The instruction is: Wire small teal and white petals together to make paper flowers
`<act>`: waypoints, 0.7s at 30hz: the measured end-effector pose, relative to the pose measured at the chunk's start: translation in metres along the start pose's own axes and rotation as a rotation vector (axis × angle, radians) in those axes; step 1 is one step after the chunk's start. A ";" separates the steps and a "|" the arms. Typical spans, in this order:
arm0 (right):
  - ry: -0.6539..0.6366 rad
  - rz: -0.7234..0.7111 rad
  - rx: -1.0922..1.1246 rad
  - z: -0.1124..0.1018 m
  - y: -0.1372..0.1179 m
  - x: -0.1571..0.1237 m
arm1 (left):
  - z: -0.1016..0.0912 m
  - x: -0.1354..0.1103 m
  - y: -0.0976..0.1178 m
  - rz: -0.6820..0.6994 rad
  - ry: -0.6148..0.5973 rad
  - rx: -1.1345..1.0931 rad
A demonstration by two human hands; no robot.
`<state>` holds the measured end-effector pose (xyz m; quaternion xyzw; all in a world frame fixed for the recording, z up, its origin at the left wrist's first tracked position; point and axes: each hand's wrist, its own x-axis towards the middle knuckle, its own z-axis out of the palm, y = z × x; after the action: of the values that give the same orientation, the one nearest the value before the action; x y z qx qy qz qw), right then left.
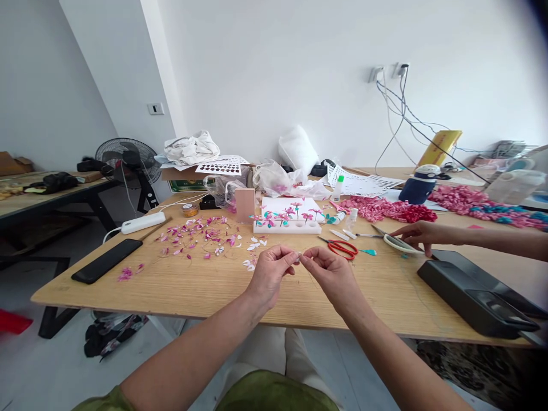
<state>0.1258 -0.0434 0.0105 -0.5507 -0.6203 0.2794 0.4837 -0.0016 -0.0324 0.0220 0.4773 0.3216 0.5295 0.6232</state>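
Whitish, a tiny piece (297, 258) pinched by the fingers of left hand (274, 270) and right hand (329, 272) might slip if tugged unevenly.

Bright, cool, diffuse light washes the white wall (274, 74) and wooden bench (171, 292), leaving soft shadows; the floor (47, 379) below is dimmer. A faint sheen marks the black case (483, 299). Wide-angle stretch tilts the pillar (115, 63), the upper-right corner darkens, and the small piece (298, 258) at the fingertips (293, 260) lacks clear detail.
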 end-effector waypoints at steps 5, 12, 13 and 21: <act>0.006 0.002 0.033 0.003 0.003 0.000 | 0.001 0.001 0.000 -0.008 0.016 -0.022; -0.015 -0.014 -0.013 0.004 0.006 0.001 | -0.001 0.005 -0.001 0.043 0.050 0.113; -0.027 -0.017 -0.044 0.003 0.005 0.001 | -0.001 0.006 -0.001 0.053 0.050 0.148; -0.020 -0.215 -0.544 -0.012 -0.014 -0.004 | -0.008 0.013 -0.002 0.109 0.032 0.383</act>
<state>0.1302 -0.0525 0.0261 -0.5887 -0.7317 0.0555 0.3391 -0.0047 -0.0177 0.0188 0.5955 0.4001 0.4992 0.4859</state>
